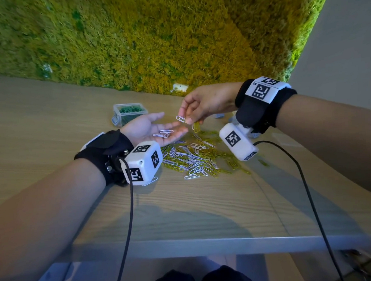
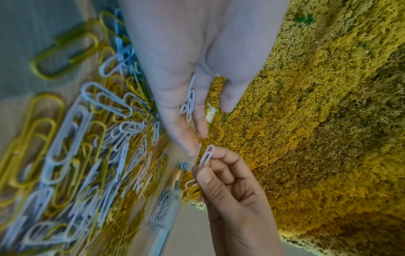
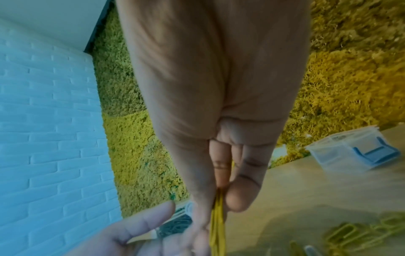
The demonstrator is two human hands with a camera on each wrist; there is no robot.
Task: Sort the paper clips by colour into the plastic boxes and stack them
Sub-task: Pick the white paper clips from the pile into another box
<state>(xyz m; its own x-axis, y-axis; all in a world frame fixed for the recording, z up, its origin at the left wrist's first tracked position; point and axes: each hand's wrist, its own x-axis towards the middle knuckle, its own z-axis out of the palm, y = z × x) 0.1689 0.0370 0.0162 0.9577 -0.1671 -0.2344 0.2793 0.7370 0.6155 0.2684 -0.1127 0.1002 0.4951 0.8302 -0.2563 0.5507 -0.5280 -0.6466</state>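
Note:
A heap of white and yellow paper clips (image 1: 198,157) (image 2: 87,155) lies on the wooden table (image 1: 195,205). My left hand (image 1: 155,129) (image 2: 197,78) is held palm up and flat over the heap, with a few white clips (image 1: 164,133) (image 2: 189,100) lying on its fingers. My right hand (image 1: 199,104) (image 2: 230,181) hovers just above those fingertips and pinches a white clip (image 1: 180,119) (image 2: 207,155) between thumb and forefinger. It also holds yellow clips (image 1: 196,126) (image 2: 192,190) (image 3: 217,221) under its curled fingers.
A clear plastic box with green clips (image 1: 129,113) stands behind my left hand. Another clear box with blue latches (image 3: 350,152) sits at the back on the right. A moss wall (image 1: 152,33) borders the table's far edge. Two black cables (image 1: 128,219) cross the front.

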